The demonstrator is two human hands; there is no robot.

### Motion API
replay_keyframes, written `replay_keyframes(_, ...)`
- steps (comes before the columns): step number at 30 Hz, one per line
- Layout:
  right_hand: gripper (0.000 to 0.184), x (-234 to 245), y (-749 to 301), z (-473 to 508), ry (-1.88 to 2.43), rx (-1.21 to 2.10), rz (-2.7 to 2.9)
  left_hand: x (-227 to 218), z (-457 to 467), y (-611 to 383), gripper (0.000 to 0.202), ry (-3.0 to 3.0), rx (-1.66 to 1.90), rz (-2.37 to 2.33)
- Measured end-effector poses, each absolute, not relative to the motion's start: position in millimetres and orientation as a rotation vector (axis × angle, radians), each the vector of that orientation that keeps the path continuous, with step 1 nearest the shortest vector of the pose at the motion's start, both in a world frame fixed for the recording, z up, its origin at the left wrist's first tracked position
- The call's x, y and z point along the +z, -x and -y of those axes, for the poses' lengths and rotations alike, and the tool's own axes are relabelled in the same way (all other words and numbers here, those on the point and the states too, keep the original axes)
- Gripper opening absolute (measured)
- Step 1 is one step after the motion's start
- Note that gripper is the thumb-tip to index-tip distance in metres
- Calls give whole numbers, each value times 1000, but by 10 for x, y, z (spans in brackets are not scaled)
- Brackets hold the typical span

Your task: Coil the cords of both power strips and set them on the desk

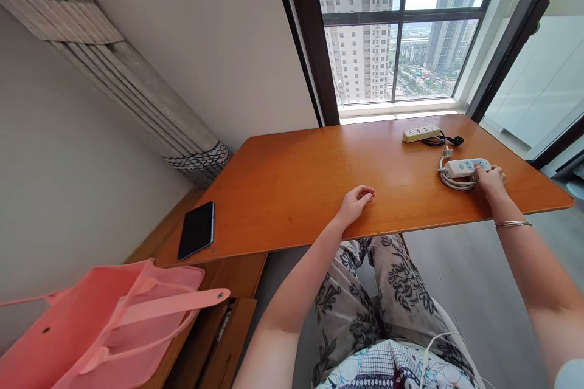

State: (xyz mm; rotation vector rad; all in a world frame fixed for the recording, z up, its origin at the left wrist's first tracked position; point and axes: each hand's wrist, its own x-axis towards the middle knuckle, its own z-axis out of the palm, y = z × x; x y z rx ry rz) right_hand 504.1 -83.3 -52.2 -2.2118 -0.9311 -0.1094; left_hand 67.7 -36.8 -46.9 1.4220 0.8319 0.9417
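Note:
On the right side of the wooden table, my right hand grips the right end of a white power strip, thumb on top. Its pale cord is coiled beside it, with the plug at the strip's far left corner. Just behind lies a second, cream power strip with a black cord and plug. My left hand rests near the table's front edge, fingers loosely curled together; nothing shows in them.
The wooden table stretches before me to the window. A black tablet lies at its left end. A pink bag sits on a wooden surface at lower left. A curtain hangs along the left wall.

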Motion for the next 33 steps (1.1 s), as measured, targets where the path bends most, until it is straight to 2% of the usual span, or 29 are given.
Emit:
replay_keyframes(4, 64, -463, -4858, 874, 2125, -195, 692, -489, 371, -667, 18, -1452, 938, -839)
replay_keyframes(14, 46, -223, -4386, 1176, 2078, -527, 1248, -496, 391, -657, 20, -1532, 909, -849)
replay_keyframes(20, 51, -228, -4099, 1294, 2256, -651, 1635, -508, 396, -662, 19, -1547, 906, -849)
replay_keyframes(23, 50, -214, -3974, 1249, 2356, -640, 1718, -502, 402, -658, 18, -1575, 913, -868)
replay_keyframes(28, 32, -224, -3900, 1168, 2396, -536, 1755, -484, 418, -653, 20, -1613, 915, -877)
replay_keyframes(33, 30, -280, -3976, 1152, 2311, -535, 1740, -478, 423, -658, 21, -1636, 916, -877)
